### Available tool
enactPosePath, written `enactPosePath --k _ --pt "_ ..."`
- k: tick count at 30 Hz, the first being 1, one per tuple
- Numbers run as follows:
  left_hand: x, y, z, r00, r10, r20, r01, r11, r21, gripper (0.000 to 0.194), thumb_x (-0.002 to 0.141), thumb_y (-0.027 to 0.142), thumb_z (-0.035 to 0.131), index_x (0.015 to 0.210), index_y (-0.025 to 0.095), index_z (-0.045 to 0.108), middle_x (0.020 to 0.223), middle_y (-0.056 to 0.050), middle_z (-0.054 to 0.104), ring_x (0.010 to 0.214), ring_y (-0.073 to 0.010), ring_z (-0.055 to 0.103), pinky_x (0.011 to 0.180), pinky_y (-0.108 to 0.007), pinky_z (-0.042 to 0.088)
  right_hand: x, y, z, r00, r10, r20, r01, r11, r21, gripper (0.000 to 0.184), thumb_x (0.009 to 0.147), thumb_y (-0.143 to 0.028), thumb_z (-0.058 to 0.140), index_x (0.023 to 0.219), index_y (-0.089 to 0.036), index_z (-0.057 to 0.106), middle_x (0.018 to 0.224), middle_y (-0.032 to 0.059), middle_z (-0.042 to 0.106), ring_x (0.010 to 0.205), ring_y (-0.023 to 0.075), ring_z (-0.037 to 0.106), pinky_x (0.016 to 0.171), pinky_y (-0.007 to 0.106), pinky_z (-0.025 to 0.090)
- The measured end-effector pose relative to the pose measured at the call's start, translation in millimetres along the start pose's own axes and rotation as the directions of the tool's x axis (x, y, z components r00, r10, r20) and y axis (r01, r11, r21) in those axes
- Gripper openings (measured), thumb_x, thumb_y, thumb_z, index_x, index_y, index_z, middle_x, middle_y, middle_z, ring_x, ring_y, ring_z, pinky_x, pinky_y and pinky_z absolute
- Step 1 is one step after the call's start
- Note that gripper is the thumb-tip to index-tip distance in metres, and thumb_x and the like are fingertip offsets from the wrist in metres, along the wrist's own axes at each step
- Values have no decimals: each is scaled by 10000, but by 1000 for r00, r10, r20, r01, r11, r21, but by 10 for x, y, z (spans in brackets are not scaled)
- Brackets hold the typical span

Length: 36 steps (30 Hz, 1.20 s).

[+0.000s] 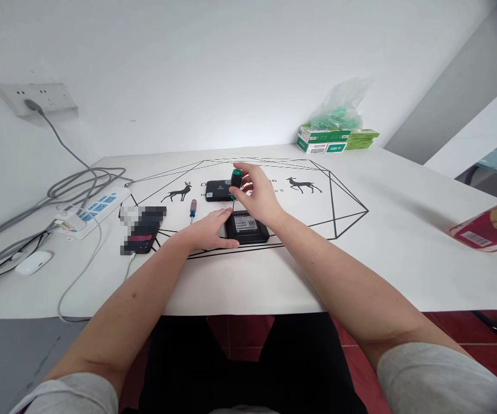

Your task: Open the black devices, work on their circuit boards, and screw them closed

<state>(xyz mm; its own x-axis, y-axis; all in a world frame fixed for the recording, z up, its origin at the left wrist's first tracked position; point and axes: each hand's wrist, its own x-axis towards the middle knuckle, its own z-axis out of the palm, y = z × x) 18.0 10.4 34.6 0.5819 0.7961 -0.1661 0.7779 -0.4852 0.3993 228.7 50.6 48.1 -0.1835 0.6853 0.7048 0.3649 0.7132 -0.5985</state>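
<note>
My right hand [254, 192] grips a screwdriver [237, 179] with a green and black handle, held upright. Its shaft points down at the far left corner of a black rectangular case [257, 233] that bears a white printed label. Whether the tip sits in a screw cannot be made out. My left hand [214, 230] rests against the left side of this case, thumb and fingers apart along its edge. Just behind lies a second flat black box [218, 191], partly covered by the screwdriver and right hand. A smaller screwdriver [193, 210] with a blue and red handle lies to the left.
On the left are a phone [147, 230] on a cable, a white power strip [97, 210], an earbud case [34, 263] and glasses [13, 259]. Green and white boxes [323, 138] under a plastic bag [341, 109] stand at the back right. A red packet [493, 224] is far right.
</note>
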Motion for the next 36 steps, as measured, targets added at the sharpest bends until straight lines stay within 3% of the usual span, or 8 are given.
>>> enactPosePath --k 17,29,36 --pt "13 -42 24 1000 -2 -5 2 1000 -7 1287 858 888 619 1800 133 171 1875 -165 140 1725 -414 174 1397 -519 234 15 -70 -26 998 58 -29 -56 996 64 581 910 -230 641 1470 -280 492 1294 101 685 994 235 693 869 473 673" --pt "14 -38 21 1000 18 -14 -18 1000 -20 1282 858 894 621 1798 141 183 1868 -180 156 1719 -421 194 1387 -538 246 -5 -41 -17 1000 28 7 -28 999 27 574 914 -219 620 1478 -273 529 1327 112 707 1020 254 709 872 493 689" --pt "15 -21 10 1000 18 -13 -18 1000 -12 1275 861 879 626 1789 118 195 1865 -194 165 1720 -416 192 1390 -530 239 -7 -58 -20 999 -32 23 31 999 43 482 941 -240 597 1419 -284 631 1395 115 663 1166 274 680 940 504 683"
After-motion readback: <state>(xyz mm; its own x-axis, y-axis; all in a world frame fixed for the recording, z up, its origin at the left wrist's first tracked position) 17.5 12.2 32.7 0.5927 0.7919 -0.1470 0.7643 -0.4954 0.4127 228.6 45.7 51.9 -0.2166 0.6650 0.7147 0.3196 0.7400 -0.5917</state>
